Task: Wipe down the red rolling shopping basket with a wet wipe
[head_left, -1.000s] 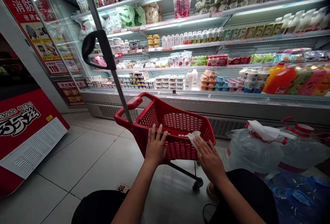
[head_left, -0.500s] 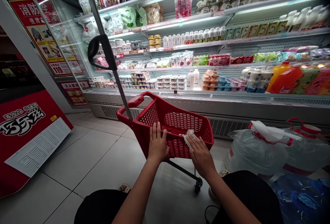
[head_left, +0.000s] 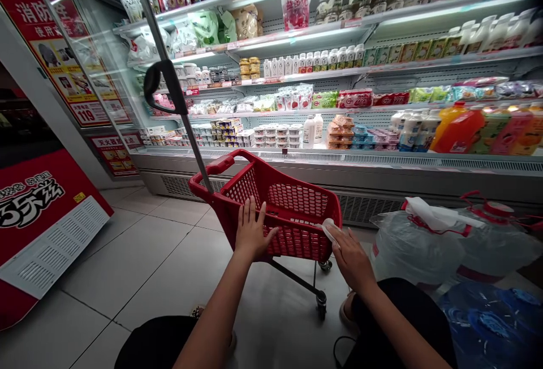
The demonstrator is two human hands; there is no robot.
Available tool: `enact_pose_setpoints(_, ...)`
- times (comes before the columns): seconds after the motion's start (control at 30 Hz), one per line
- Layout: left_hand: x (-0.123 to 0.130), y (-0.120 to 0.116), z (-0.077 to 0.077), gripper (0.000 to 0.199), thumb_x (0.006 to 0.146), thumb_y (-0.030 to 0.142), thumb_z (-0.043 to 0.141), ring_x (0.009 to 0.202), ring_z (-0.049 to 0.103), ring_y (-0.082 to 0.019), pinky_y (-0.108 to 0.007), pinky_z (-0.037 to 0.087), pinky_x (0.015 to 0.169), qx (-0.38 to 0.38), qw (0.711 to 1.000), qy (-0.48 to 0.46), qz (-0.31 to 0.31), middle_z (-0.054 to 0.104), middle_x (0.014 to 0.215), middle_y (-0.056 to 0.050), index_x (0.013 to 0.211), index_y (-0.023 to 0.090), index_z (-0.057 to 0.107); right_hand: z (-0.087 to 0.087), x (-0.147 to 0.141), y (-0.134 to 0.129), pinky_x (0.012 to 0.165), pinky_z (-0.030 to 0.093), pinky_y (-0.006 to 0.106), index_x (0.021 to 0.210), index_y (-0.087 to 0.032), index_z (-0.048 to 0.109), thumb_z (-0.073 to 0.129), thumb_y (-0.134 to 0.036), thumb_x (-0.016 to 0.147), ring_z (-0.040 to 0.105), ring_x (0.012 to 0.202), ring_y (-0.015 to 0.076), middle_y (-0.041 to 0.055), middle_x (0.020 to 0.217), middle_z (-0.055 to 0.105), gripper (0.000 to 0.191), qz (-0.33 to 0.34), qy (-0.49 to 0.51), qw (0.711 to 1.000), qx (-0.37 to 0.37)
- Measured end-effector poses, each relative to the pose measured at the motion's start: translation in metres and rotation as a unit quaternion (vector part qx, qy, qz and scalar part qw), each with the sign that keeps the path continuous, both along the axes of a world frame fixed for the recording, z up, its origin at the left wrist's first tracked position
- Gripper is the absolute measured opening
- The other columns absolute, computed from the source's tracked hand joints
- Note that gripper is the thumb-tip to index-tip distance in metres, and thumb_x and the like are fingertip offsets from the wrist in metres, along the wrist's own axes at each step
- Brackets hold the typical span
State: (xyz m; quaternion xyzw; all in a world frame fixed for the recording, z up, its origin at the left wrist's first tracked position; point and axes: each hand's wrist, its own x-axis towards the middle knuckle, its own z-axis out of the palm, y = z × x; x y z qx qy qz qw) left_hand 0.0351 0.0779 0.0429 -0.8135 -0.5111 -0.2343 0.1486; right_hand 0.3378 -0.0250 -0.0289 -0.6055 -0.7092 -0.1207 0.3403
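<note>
In the middle of the head view stands a red plastic shopping cart (head_left: 303,244) with perforated sides, a wheeled metal frame and a tall grey pole. My left hand (head_left: 251,232) lies on its near side wall, fingers spread, holding nothing. At the cart's right front corner, my right hand (head_left: 348,253) presses a crumpled white wipe (head_left: 328,227) against the rim. Part of the wipe is hidden under the fingers. A black looped handle (head_left: 169,87) is fixed to the pole.
Behind the cart runs a refrigerated display (head_left: 292,157) stocked with drinks and yogurts. Large water jugs (head_left: 418,250), some bagged, stand at right. A red freezer cabinet (head_left: 46,216) is at left. My knees flank the cart, and a black cable (head_left: 337,346) lies on the tiled floor.
My right hand has slid the wipe rightward along the cart's rim to its corner. The left hand still rests on the side, its thumb spread wider. The view has shifted slightly.
</note>
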Motion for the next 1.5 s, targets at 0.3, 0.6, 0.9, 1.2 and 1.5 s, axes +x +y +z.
enact_pose_setpoints(0.3,0.032,-0.007,-0.013,0.086,0.101,0.064,0.045,0.161,0.008,-0.043,-0.059,0.015,0.129,-0.020,0.994,-0.048,0.100,0.015,0.172,-0.028,0.160,0.002,0.036,0.010,-0.051,-0.035,0.124,0.040,0.047,0.169,-0.026,0.011,0.034,-0.019,0.106,0.043,0.151,0.0218,0.0021,0.165,0.041,0.067,0.048,-0.046,0.998,0.015)
enact_pose_setpoints(0.6,0.015,-0.030,-0.020,0.076,0.099,0.059,0.054,0.161,0.008,-0.043,-0.065,0.018,0.126,-0.043,0.996,-0.060,0.055,0.018,0.175,-0.015,0.164,0.024,0.035,0.011,-0.041,-0.050,0.126,0.038,0.043,0.168,-0.028,0.017,0.036,-0.012,0.103,0.041,0.151,0.0181,0.0008,0.166,0.039,0.070,0.193,-0.110,0.975,-0.001)
enact_pose_setpoints(0.9,0.021,-0.057,-0.024,0.068,0.099,0.058,0.055,0.159,0.011,-0.046,-0.067,0.018,0.125,-0.074,0.994,-0.059,0.061,0.017,0.175,-0.014,0.160,0.028,0.045,-0.006,-0.012,0.000,0.122,0.043,0.048,0.168,-0.028,0.022,0.035,-0.024,0.109,0.044,0.150,0.0211,0.0039,0.165,0.043,0.060,0.072,-0.040,0.997,-0.006)
enact_pose_setpoints(1.2,0.033,-0.087,-0.029,0.066,0.098,0.054,0.060,0.159,-0.005,-0.049,-0.069,0.021,0.124,-0.068,0.994,-0.082,0.003,-0.005,0.178,-0.001,0.160,0.042,0.041,0.001,-0.063,-0.025,0.127,0.037,0.047,0.167,-0.026,0.023,0.037,-0.011,0.102,0.040,0.152,0.0196,0.0018,0.166,0.041,0.068,0.202,-0.094,0.975,0.006)
enact_pose_setpoints(1.5,0.039,-0.097,-0.024,0.058,0.097,0.053,0.064,0.159,-0.003,-0.051,-0.071,0.022,0.123,-0.062,0.995,-0.083,0.001,0.001,0.178,0.000,0.153,0.042,0.052,-0.003,0.033,0.048,0.123,0.041,0.052,0.164,-0.029,0.034,0.034,-0.022,0.107,0.050,0.145,0.0214,0.0029,0.159,0.051,0.058,0.102,-0.091,0.991,-0.008)
